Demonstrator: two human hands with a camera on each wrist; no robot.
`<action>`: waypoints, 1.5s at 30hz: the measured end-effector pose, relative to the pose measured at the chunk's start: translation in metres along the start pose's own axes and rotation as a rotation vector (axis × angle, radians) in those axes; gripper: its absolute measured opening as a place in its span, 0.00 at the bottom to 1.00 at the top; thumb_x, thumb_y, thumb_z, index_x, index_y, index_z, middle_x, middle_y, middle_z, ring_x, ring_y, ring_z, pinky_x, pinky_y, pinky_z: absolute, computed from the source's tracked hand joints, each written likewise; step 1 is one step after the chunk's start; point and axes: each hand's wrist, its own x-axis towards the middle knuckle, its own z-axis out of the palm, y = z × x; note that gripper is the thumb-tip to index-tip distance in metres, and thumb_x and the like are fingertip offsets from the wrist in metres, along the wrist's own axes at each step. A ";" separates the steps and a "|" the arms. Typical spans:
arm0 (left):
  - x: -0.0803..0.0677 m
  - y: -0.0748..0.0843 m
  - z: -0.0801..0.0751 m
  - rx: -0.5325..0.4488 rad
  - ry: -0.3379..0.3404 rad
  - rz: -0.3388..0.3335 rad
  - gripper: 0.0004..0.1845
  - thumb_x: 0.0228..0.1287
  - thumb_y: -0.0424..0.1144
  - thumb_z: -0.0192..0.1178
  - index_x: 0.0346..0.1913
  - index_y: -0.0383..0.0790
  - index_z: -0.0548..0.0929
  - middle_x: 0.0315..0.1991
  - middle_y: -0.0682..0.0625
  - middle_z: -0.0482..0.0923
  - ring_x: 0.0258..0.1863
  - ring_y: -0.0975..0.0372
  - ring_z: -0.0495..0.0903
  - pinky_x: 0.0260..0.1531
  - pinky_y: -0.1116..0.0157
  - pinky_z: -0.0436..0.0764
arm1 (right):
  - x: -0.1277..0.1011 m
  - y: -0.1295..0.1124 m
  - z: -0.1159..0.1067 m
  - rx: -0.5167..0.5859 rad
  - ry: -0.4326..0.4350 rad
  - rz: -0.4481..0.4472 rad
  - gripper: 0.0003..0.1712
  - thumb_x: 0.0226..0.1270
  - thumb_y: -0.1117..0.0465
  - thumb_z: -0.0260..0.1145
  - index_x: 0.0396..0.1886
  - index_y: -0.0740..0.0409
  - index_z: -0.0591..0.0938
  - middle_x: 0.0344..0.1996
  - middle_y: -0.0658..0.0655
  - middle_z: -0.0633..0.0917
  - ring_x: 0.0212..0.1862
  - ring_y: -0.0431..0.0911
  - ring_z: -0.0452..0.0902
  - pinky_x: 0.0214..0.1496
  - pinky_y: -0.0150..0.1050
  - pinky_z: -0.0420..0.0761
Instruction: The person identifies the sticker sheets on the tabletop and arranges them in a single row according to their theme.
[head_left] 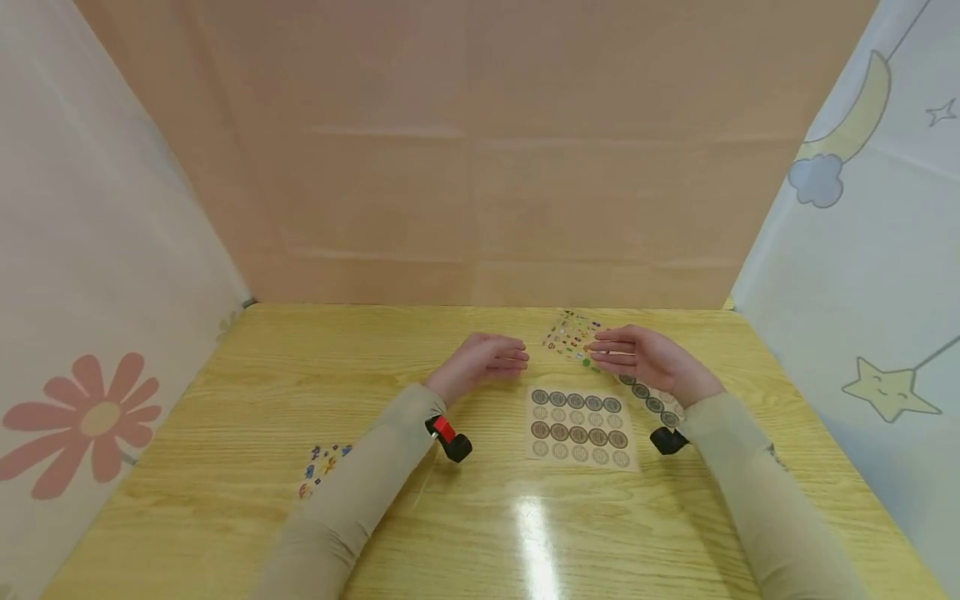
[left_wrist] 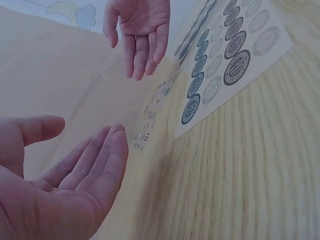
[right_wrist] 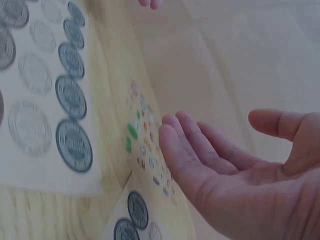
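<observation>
Round-seal sheet (head_left: pixel 579 427) mid-table (head_left: pixel 225 517), tiny-sticker sheet (head_left: pixel 572 336) behind it, another sticker sheet (head_left: pixel 322 468) far left.

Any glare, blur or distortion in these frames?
Head view: bright glare streak on the table near the camera, wide-angle bending at the edges, sharp otherwise. Left wrist view: left hand close and soft, round-sticker sheet readable. Right wrist view: right hand slightly soft, small-sticker sheet blurred, colour dim and bluish.

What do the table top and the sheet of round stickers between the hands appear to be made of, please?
The table top looks like light wood or wood-look laminate: visible grain and a glossy glare streak suggest a sealed finish. The round-sticker sheet seems to be matte cream paper lying flat, with printed seals in dark and pale tones; whether it is coated cannot be told.
</observation>
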 end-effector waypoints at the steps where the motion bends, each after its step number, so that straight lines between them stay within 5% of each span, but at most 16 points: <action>1: 0.004 0.000 0.000 -0.008 0.003 -0.009 0.22 0.69 0.36 0.56 0.60 0.24 0.71 0.55 0.31 0.75 0.53 0.47 0.78 0.55 0.55 0.76 | 0.001 0.000 -0.003 -0.007 0.003 0.007 0.28 0.81 0.56 0.40 0.70 0.72 0.56 0.69 0.76 0.53 0.69 0.64 0.55 0.70 0.54 0.57; 8: 0.029 -0.001 0.005 -0.100 0.054 -0.047 0.23 0.69 0.34 0.56 0.63 0.24 0.69 0.56 0.32 0.74 0.55 0.48 0.77 0.54 0.57 0.77 | 0.005 -0.002 -0.028 0.003 0.062 0.026 0.31 0.81 0.58 0.42 0.72 0.75 0.48 0.66 0.71 0.65 0.66 0.60 0.63 0.70 0.52 0.57; 19: 0.054 -0.010 0.012 -0.162 0.126 -0.106 0.19 0.65 0.27 0.59 0.58 0.24 0.75 0.49 0.34 0.80 0.48 0.49 0.82 0.49 0.58 0.81 | 0.018 0.012 -0.057 -0.173 0.154 0.000 0.29 0.77 0.67 0.48 0.71 0.74 0.53 0.68 0.72 0.60 0.63 0.53 0.69 0.66 0.45 0.67; 24: 0.059 -0.013 0.018 -0.109 0.091 -0.114 0.22 0.62 0.25 0.62 0.59 0.26 0.75 0.48 0.35 0.81 0.46 0.50 0.82 0.48 0.58 0.81 | 0.017 0.016 -0.066 -0.369 0.180 -0.041 0.31 0.74 0.66 0.55 0.71 0.71 0.57 0.66 0.72 0.64 0.51 0.45 0.77 0.50 0.37 0.80; 28: 0.060 -0.014 0.020 -0.065 0.040 -0.106 0.22 0.61 0.24 0.62 0.60 0.26 0.75 0.47 0.36 0.81 0.47 0.50 0.82 0.48 0.59 0.81 | 0.015 0.018 -0.070 -0.520 0.216 -0.048 0.32 0.71 0.63 0.60 0.70 0.67 0.62 0.64 0.69 0.69 0.43 0.43 0.77 0.37 0.36 0.77; 33: 0.063 -0.014 0.020 -0.004 0.000 -0.087 0.24 0.60 0.25 0.64 0.60 0.27 0.75 0.47 0.38 0.81 0.47 0.51 0.82 0.48 0.59 0.81 | 0.015 0.020 -0.074 -0.656 0.269 -0.068 0.31 0.68 0.60 0.64 0.67 0.67 0.67 0.59 0.69 0.73 0.50 0.47 0.77 0.49 0.38 0.79; 45: 0.073 -0.009 0.013 0.253 -0.084 -0.111 0.22 0.57 0.29 0.68 0.56 0.32 0.80 0.45 0.44 0.84 0.39 0.58 0.84 0.42 0.64 0.83 | 0.022 0.027 -0.079 -0.752 0.322 -0.066 0.31 0.64 0.58 0.69 0.63 0.65 0.72 0.57 0.67 0.75 0.46 0.48 0.75 0.41 0.34 0.78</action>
